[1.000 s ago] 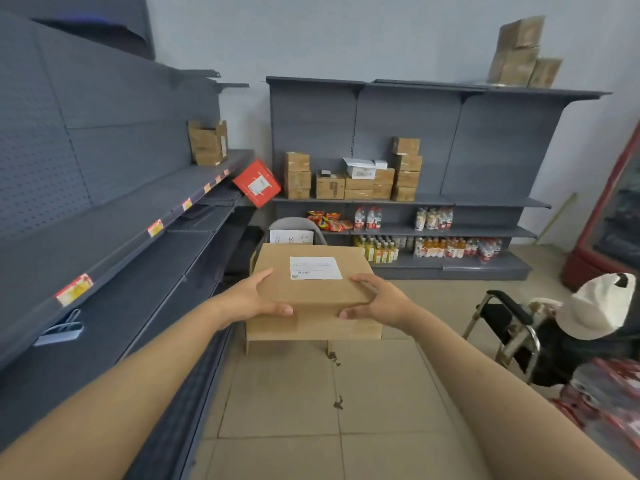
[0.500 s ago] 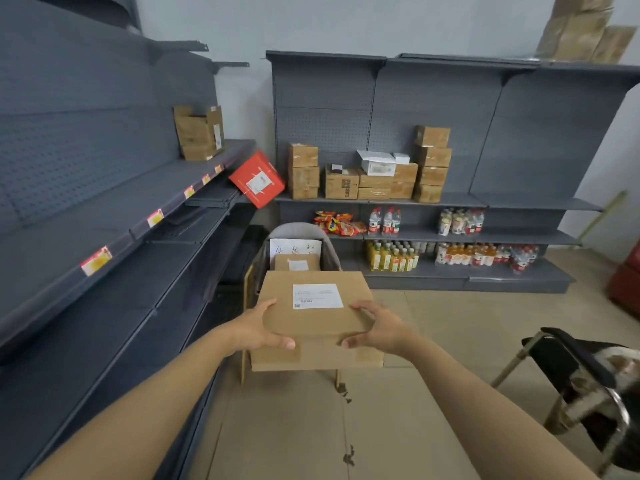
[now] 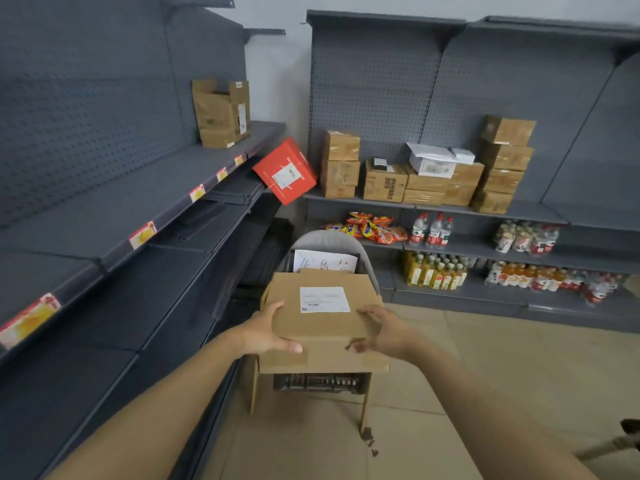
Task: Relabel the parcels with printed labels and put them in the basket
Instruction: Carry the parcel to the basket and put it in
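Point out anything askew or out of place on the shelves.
The red box sits tilted on one corner in the gap between the two shelf units, not flat on a shelf. The open cardboard box on the left shelf has loose, bent flaps.

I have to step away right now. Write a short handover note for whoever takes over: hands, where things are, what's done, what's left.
Left hand: grips the parcel's left near corner, thumb on top.
Right hand: holds the right near corner, fingers loosely curled at the edge.
Parcel: flat brown box, held level above the grey basket, which stands on the floor by the shelves with a handwritten sheet inside.
Done: printed label is on the parcel's top.
Left: lower it into the basket, let go, then relabel further parcels; which of the boxes on the back shelf count, I cannot tell.
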Demonstrator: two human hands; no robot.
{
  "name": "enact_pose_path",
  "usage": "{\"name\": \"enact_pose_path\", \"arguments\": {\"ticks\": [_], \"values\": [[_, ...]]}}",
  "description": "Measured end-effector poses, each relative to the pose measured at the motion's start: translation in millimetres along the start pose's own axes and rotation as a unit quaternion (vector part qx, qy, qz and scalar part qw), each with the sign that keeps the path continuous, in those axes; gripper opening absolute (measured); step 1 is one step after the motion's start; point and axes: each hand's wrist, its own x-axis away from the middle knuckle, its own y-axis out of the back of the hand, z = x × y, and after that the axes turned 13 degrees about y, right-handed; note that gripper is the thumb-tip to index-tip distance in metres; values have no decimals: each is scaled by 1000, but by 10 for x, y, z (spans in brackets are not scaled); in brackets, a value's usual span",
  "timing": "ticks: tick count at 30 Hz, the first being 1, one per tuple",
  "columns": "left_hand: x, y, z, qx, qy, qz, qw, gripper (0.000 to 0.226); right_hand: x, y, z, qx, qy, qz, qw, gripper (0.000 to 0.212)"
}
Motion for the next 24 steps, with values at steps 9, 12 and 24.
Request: {"name": "enact_pose_path", "arguments": {"ticks": [9, 12, 24], "values": [[-1461, 721, -564, -55, -17, -8, 998, 128, -1470, 256, -231, 3, -30, -19, 999, 95], [-1861, 766, -657, -62, -10, 2, 998, 129, -1824, 255, -411, 4, -42, -6, 999, 96], [-3406, 586, -971, -62, 75, 0, 995, 145, -3364, 276, -1230, 58, -76, 102, 990, 112]]}}
